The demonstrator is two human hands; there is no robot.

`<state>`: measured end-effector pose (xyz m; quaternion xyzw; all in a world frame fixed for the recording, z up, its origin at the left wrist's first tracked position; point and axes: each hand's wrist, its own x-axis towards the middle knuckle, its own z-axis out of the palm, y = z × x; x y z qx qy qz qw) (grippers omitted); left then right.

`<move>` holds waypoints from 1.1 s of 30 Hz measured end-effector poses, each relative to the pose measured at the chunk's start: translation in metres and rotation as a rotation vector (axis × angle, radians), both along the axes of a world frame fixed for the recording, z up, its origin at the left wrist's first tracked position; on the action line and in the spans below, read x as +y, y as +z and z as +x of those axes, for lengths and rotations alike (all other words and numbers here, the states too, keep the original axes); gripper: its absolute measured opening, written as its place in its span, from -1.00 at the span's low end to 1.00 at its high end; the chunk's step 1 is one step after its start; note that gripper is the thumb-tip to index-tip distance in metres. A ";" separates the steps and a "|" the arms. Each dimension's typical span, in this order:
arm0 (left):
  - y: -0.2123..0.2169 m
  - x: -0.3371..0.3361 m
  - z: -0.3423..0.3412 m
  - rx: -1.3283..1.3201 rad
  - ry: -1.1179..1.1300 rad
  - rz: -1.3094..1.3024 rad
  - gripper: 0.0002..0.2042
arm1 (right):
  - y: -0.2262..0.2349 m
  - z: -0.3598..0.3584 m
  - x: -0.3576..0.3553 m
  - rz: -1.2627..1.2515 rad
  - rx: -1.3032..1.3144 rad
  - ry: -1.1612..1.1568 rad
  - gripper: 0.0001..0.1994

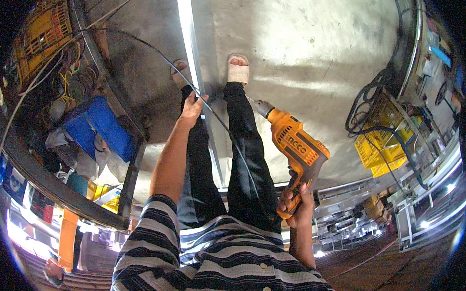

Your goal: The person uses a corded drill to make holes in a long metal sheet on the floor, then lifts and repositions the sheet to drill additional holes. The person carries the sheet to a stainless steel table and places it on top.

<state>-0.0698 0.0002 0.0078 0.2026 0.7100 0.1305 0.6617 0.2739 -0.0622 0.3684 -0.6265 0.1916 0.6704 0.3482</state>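
Note:
My right hand (300, 204) is wrapped round the handle of an orange and black power drill (297, 143). Its chuck points up and left, with a thin bit (250, 98) in it, near my right shin. My left hand (191, 108) grips the edge of a long, shiny metal bar (187, 29), which runs between my legs from the top of the view. A dark cable (232, 138) crosses over the bar right beside my left fingers and runs down toward the drill. How far those fingers close round the bar is partly hidden.
At left, a dark-framed bench (133, 185) bears a blue bin (101, 127), coiled wires and a yellow crate (44, 36). On the right are another yellow crate (379, 150) and a looped black hose (365, 105). Another person (53, 270) is at lower left. Grey floor (332, 49) lies ahead.

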 end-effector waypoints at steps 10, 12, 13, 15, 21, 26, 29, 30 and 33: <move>0.003 -0.005 0.066 -0.288 0.167 0.134 -0.38 | 0.018 0.005 0.025 0.008 -0.134 0.100 -0.57; 0.004 0.000 0.081 -0.360 0.187 0.103 -0.29 | 0.025 0.010 0.025 -0.017 -0.172 0.161 -0.59; -0.004 -0.010 0.090 -0.346 0.281 0.167 -0.34 | 0.029 0.010 0.033 -0.031 -0.181 0.205 -0.60; -0.022 -0.027 0.098 -0.188 0.194 0.333 -0.40 | 0.032 0.009 0.049 -0.066 -0.172 0.257 -0.54; 0.004 -0.014 0.103 -0.079 0.132 0.265 -0.38 | 0.028 -0.010 0.079 -0.050 -0.193 0.434 -0.33; -0.007 -0.036 0.123 0.069 0.208 0.267 -0.29 | 0.029 -0.036 0.107 -0.018 -0.276 0.576 -0.37; 0.003 -0.029 0.120 0.061 0.219 0.220 -0.26 | 0.026 -0.039 0.114 0.010 -0.192 0.604 -0.37; 0.007 -0.029 0.121 0.048 0.232 0.199 -0.25 | 0.026 -0.038 0.115 0.001 -0.192 0.599 -0.37; 0.011 -0.027 0.122 0.076 0.253 0.237 -0.26 | 0.027 -0.038 0.116 -0.025 -0.203 0.597 -0.38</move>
